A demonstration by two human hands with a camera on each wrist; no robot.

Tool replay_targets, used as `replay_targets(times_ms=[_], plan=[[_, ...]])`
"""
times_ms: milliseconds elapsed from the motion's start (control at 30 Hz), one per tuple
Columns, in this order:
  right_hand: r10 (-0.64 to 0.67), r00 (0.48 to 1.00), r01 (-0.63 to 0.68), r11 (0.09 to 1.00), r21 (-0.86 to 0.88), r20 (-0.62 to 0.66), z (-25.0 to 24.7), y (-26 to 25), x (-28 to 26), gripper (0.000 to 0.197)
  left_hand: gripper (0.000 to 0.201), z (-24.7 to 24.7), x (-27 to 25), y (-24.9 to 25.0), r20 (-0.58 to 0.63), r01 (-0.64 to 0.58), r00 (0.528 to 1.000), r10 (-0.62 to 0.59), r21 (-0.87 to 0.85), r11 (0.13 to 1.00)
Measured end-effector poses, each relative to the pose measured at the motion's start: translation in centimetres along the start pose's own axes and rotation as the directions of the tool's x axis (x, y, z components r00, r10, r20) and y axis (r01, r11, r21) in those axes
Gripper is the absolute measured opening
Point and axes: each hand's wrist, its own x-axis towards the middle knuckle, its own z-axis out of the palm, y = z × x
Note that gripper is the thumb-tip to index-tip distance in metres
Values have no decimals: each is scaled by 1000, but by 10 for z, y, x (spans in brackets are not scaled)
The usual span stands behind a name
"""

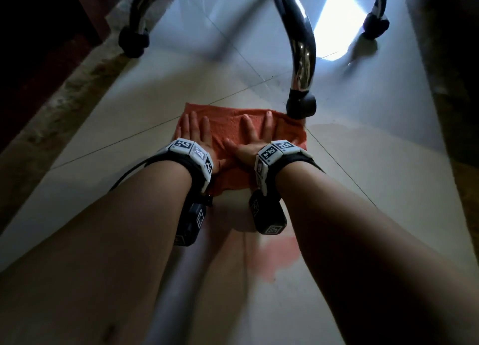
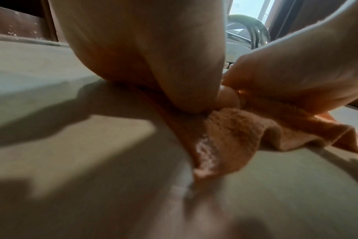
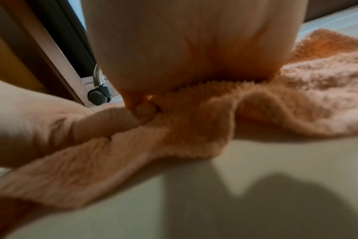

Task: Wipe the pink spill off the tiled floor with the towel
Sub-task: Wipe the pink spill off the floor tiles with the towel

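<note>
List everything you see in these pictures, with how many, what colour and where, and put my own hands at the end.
Orange terry towel: one, orange, spread flat on the floor under both hands.
Pink spill: one patch, pink, on the tiles between the forearms, nearer than the towel.
Pale tiled floor: cream tiles, throughout.
Chrome chair base: one, shiny metal legs, beyond the towel.
Black casters: three seen; the nearest sits at the towel's far right corner.
Left hand: flat, fingers straight, pressing the towel's left part.
Right hand: flat, fingers spread, pressing the towel's middle.

A chrome chair base (image 1: 302, 46) on black castors (image 1: 302, 107) stands ahead.
</note>
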Motion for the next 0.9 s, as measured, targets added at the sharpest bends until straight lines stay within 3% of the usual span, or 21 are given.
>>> replay_targets(times_ms=[333, 700, 900], plan=[[-68, 984, 70, 998, 5, -163, 30, -31, -1, 81, 116, 0, -3, -33, 3, 24, 1000, -24, -25, 999], [-243, 970, 241, 963, -117, 5, 92, -116, -56, 83, 121, 18, -74, -140, 147, 208, 967, -209, 28, 978], [-295, 954, 301, 941, -156, 60, 126, -154, -85, 82, 111, 30, -114, -184, 126, 262, 958, -259, -7, 965]])
